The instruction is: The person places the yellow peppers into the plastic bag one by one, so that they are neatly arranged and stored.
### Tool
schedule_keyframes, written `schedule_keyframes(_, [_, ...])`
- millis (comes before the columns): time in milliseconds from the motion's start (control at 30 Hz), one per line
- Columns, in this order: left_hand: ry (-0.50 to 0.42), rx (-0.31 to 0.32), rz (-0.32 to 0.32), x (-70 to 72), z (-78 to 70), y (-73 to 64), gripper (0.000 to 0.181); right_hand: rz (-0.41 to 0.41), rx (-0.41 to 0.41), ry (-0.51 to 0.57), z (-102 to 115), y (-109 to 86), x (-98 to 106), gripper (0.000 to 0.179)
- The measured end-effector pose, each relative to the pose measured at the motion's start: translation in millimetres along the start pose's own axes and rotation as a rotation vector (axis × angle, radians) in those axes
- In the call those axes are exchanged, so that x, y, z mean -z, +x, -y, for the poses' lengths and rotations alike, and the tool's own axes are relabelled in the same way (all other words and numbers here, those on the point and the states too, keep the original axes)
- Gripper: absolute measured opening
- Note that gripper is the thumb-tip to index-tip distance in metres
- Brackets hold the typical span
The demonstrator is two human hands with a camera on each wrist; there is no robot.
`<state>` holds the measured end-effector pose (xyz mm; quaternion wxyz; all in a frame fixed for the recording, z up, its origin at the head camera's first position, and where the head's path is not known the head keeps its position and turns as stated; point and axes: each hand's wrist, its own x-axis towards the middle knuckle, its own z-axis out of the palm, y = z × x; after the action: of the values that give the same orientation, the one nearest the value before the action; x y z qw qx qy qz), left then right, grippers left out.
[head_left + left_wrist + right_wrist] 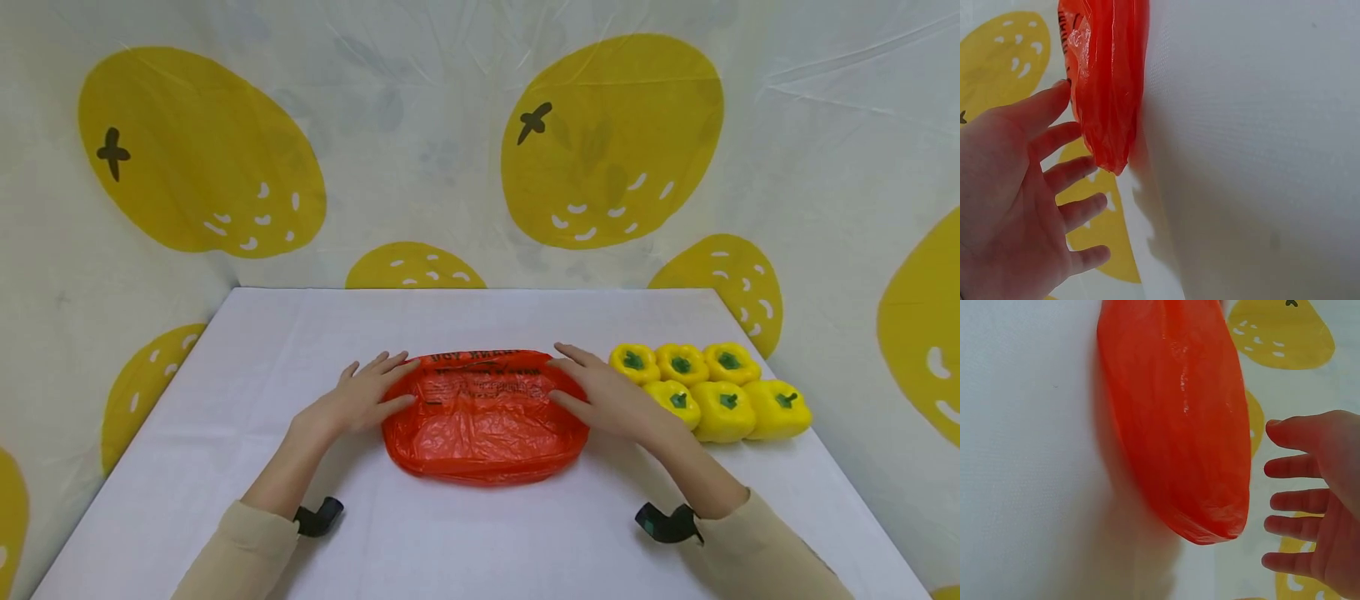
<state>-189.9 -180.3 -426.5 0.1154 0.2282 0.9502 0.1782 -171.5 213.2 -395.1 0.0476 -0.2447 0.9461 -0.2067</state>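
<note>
A red plastic bag (pixel 480 425) with black print lies in the middle of the white-covered table, its top rim forming a rounded oblong. At its left end is my left hand (pixel 367 396), fingers spread; in the left wrist view the thumb and index fingertips are right at the bag's (pixel 1110 87) side. My right hand (pixel 600 392) reaches over the bag's right end with fingers extended. From the right wrist view, a gap shows between those straight fingers (pixel 1297 500) and the red bag (pixel 1179 425). Neither hand grips anything.
Several yellow bell peppers (pixel 723 404) with green stems sit in two rows to the right, close beside my right hand. A white cloth (pixel 480 542) covers the table. Behind it hangs a curtain (pixel 420 167) printed with large yellow fruit.
</note>
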Motion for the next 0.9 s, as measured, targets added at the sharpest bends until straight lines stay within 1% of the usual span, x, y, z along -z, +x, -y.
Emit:
schedule_keyframes(100, [-0.01,-0.009,0.004,1.4,-1.5,-3.9,0.066,-0.007,-0.005,0.032,-2.1,-5.2,3.9,0.05])
schedule_keyframes(267, [-0.037,-0.023,0.01,3.4,-4.5,-9.6,0.066,-0.024,-0.002,0.05,-8.2,-14.2,13.1,0.048])
schedule_keyframes(433, [-0.031,-0.028,0.027,2.5,-5.6,-13.6,0.067,-0.036,-0.015,0.08,-14.7,-21.2,24.3,0.043])
schedule_keyframes(700, [-0.026,-0.021,0.071,3.5,-7.7,-17.4,0.067,-0.09,-0.024,0.122,-30.0,-33.5,40.1,0.04])
schedule_keyframes(900, [-0.012,-0.018,0.106,5.8,-9.7,-18.2,0.065,-0.097,-0.047,0.142,-41.3,-41.7,49.4,0.041])
